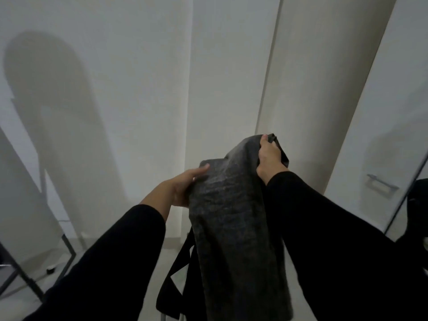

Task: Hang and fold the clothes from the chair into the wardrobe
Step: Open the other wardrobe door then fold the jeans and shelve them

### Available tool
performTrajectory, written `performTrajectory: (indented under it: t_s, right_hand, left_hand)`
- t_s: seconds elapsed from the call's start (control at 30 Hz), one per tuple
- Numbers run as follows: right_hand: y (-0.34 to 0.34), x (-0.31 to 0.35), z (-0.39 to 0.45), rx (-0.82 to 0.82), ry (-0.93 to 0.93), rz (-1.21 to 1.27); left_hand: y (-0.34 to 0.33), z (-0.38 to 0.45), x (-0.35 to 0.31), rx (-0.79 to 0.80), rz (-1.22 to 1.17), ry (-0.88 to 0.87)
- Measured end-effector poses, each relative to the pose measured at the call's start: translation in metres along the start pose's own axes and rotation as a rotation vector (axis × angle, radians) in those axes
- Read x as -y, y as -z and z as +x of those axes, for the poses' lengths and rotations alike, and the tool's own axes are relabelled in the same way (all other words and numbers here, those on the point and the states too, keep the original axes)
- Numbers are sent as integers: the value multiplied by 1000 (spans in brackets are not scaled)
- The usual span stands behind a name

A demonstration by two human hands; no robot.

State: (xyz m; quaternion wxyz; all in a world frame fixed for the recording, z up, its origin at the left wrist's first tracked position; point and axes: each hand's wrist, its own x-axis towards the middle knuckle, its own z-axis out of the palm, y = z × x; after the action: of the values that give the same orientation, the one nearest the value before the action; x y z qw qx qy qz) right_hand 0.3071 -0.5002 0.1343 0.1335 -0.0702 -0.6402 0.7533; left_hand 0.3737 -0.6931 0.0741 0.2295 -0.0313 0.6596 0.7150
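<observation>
1. The right hand [269,156] is clenched on the top edge of a dark grey garment [234,228], with the cloth bunched in the fist and one fingertip showing over the fold. It is the higher and farther of the two hands.

2. The left hand [185,184] lies flatter, thumb on top and fingers tucked behind the garment's upper left corner, so it holds that corner in a looser pinch. It sits lower and nearer the person than the right.

3. The garment is carried by nothing but the hands. Its top edge slopes up from the left hand to the right; its long axis runs straight down from that edge, and the lower end passes out of view at the bottom.

4. A black strap or sleeve [178,269] dangles just left of the hanging cloth; whether it belongs to the same piece cannot be told.

5. The chair is not clearly in view. Pale wardrobe doors [308,100] stand shut ahead, and a handle [379,184] shows low on the right door, well apart from the right hand and to its right.

6. Judgement: the piece is lifted but neither folded nor hung. The right hand is nearer the handle, so it would most likely have to let go of the cloth to open the door, leaving the weight to the left.
</observation>
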Motion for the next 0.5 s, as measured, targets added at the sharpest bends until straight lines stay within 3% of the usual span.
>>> performTrajectory:
  t_s: [0.2, 0.33, 0.43, 0.5]
  right_hand:
    - [30, -9, 1, 108, -141, 64]
    - [50, -28, 1, 226, -314, -14]
    - [60, -41, -8, 401, -372, -148]
    - [59, -48, -8, 421, -374, -216]
  left_hand:
    - [-36, 12, -40, -260, -97, -334]
    - [-47, 20, -56, -292, 7, -411]
    - [-56, 24, -60, -382, 109, -494]
    - [-57, 24, -64, -431, 193, -517]
